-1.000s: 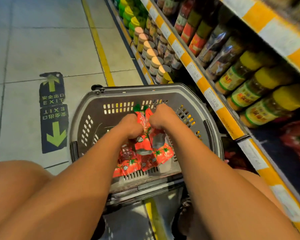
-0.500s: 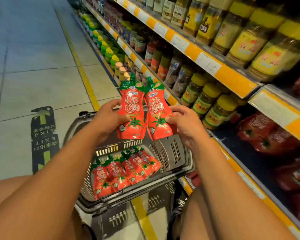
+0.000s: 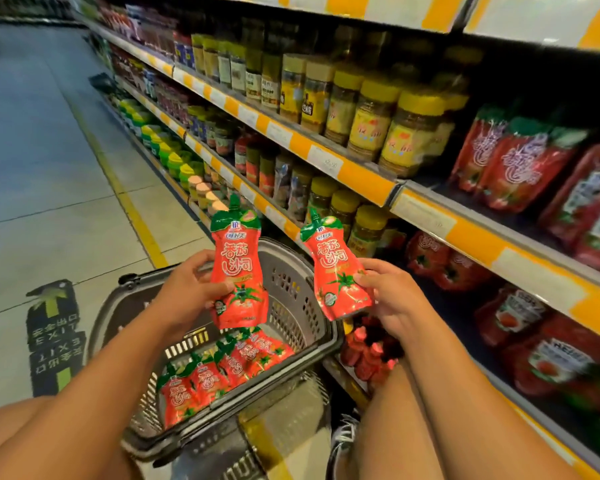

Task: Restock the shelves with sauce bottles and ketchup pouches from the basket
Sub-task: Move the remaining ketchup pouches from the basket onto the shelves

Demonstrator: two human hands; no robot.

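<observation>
My left hand point(image 3: 191, 289) grips a red ketchup pouch point(image 3: 238, 258) with a green spout, held upright above the grey basket point(image 3: 293, 271). In my right hand point(image 3: 387, 296) is a second, identical pouch point(image 3: 333, 263), tilted slightly left and nearer the shelves. The two pouches are apart. Several more red pouches point(image 3: 219, 368) lie in the bottom of the basket. On the right, the shelf point(image 3: 499, 244) holds rows of red ketchup pouches point(image 3: 520, 168).
Shelves with yellow-lidded jars point(image 3: 371, 116) and dark sauce bottles point(image 3: 278, 174) run along the right. Lower shelves hold more red packs point(image 3: 548, 358). The tiled aisle floor with a yellow line point(image 3: 125, 202) and an exit sticker point(image 3: 54, 330) lies to the left. My knees frame the basket.
Both hands lifted a pouch each out of the basket, then drew them apart; the right pouch has moved toward the shelves. The view has swung up and right.
</observation>
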